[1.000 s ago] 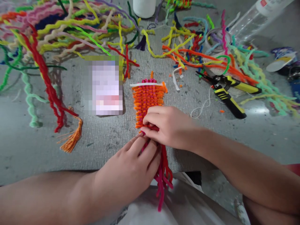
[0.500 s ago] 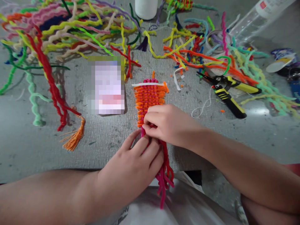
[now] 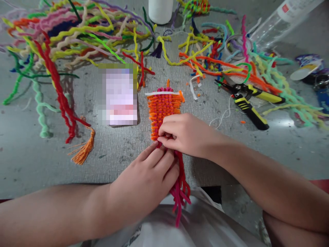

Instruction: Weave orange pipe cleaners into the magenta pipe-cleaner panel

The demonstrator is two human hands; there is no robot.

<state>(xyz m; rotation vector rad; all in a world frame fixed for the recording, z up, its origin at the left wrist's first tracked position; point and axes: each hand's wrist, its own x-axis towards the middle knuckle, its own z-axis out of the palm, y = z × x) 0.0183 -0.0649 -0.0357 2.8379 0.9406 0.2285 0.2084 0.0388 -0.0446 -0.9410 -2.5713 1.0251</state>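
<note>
In the middle of the table lies a woven strip of orange and magenta pipe cleaners (image 3: 164, 106), with a white band (image 3: 162, 93) across its far end. Its loose red and magenta ends (image 3: 180, 192) hang toward me over the table's edge. My left hand (image 3: 151, 175) is closed over these loose ends just below the weave. My right hand (image 3: 182, 133) pinches at the lower edge of the weave, its fingertips touching those of the left. What lies right between the fingertips is mostly hidden.
A blurred-out card or phone (image 3: 121, 96) lies left of the weave. Yellow-black pliers (image 3: 250, 106) rest at right. Heaps of coloured pipe cleaners (image 3: 77, 31) spread at back left, with more at right. An orange tassel (image 3: 83, 151), a white bottle (image 3: 160, 12) and a clear plastic bottle (image 3: 275, 25) also stand or lie about.
My left index finger has drawn in closer to the right fingertips, covering the magenta strand there. The right hand has barely moved. The view has shifted slightly.
</note>
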